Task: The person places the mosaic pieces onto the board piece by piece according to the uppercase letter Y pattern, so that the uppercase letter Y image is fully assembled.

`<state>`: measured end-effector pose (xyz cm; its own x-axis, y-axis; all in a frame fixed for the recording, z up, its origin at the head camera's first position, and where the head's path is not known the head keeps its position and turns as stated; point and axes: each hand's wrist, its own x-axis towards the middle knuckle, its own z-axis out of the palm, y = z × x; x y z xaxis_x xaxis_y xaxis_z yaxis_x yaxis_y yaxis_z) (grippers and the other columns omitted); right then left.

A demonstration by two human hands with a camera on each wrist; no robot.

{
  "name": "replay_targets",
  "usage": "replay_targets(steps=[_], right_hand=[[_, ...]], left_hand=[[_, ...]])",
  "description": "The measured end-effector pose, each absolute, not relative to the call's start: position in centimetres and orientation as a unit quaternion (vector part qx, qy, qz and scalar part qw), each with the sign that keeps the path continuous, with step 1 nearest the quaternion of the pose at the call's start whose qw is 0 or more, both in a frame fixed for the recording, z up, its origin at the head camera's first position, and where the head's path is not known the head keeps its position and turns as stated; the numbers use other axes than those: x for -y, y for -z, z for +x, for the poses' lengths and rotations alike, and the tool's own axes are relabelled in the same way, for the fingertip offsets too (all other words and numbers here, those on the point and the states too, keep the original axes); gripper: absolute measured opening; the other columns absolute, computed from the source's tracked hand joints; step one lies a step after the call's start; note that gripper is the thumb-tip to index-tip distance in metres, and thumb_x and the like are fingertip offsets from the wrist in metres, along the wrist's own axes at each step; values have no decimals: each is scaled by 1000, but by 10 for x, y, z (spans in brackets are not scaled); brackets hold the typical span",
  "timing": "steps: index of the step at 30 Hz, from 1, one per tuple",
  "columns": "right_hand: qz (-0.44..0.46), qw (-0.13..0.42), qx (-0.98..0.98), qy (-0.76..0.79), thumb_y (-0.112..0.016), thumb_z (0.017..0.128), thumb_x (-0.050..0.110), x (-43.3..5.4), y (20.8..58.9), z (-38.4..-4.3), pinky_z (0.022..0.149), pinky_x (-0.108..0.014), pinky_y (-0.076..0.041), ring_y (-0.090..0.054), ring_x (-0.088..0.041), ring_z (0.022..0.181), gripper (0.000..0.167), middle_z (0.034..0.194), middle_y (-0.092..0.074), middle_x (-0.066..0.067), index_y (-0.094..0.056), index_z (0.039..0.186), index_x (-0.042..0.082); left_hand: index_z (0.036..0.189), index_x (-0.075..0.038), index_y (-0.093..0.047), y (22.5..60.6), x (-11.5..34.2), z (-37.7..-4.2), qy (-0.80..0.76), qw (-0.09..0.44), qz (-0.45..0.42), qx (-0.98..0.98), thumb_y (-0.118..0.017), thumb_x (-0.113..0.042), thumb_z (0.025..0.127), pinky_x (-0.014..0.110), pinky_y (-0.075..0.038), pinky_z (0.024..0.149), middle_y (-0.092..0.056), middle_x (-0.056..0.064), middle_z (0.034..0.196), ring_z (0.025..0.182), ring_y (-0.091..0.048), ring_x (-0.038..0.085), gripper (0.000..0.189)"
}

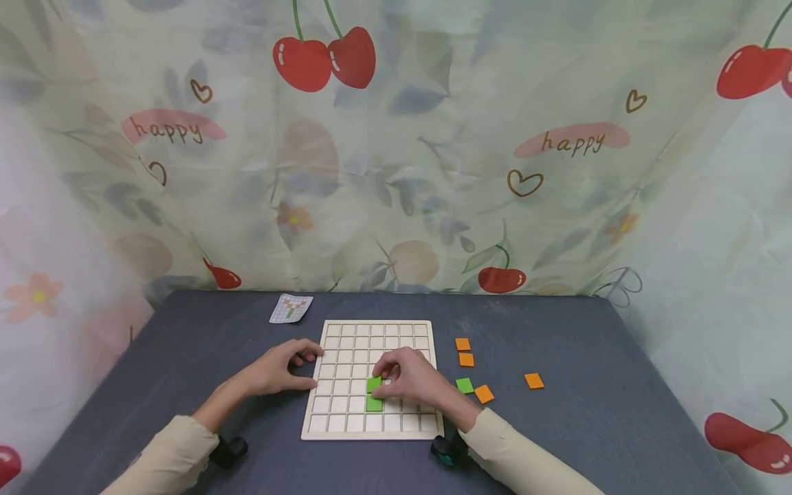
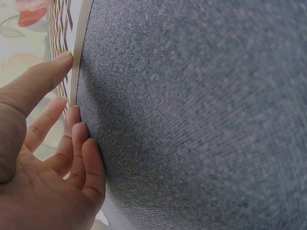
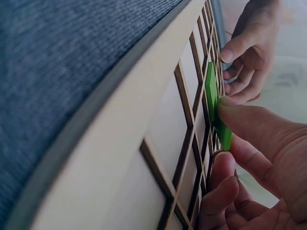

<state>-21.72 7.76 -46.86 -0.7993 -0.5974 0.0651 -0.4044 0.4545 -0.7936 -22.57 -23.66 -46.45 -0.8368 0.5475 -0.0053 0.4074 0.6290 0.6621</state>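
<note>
A pale wooden grid board [image 1: 334, 427] lies on the dark table. My right hand [image 1: 411, 377] is over its middle, pinching a green square tile [image 3: 224, 135] between thumb and fingers, low at the grid. Directly in front of that tile on the near side, a second green tile [image 1: 374, 405] sits in a cell. My left hand [image 1: 275, 368] is at the board's left edge. Its thumb [image 2: 60, 62] and fingertips touch the rim there, relaxed and not wrapped around it. The right fingers partly cover the pinched tile in the head view.
To the board's right lie several orange tiles [image 1: 467, 359], one of them farther off, and a loose green tile [image 1: 464, 386]. A small printed pattern card [image 1: 291, 309] rests behind the board at the left. A patterned cloth [image 1: 396, 172] hangs along the table's back edge.
</note>
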Motion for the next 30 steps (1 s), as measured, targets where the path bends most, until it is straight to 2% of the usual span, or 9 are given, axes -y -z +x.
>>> replay_targets(steps=[19, 30], right_hand=[[-302, 139, -821, 464, -86, 83, 15, -84, 467, -220, 74, -30, -52, -64, -17, 81, 25, 95, -69, -3, -75, 103, 6], [-333, 134, -802, 477, -81, 89, 15, -126, 457, -226, 76, -33, -53, -66, -22, 81, 25, 98, -69, -8, -74, 108, 1]], left_hand=[[129, -5, -62, 464, 236, -228, -338, 110, 255, -899, -83, -23, 88, 50, -46, 90, -59, 6, 113, 102, -57, 26, 50], [128, -5, -62, 464, 235, -225, -339, 110, 254, -899, -84, -23, 87, 51, -46, 90, -59, 7, 113, 102, -57, 27, 50]])
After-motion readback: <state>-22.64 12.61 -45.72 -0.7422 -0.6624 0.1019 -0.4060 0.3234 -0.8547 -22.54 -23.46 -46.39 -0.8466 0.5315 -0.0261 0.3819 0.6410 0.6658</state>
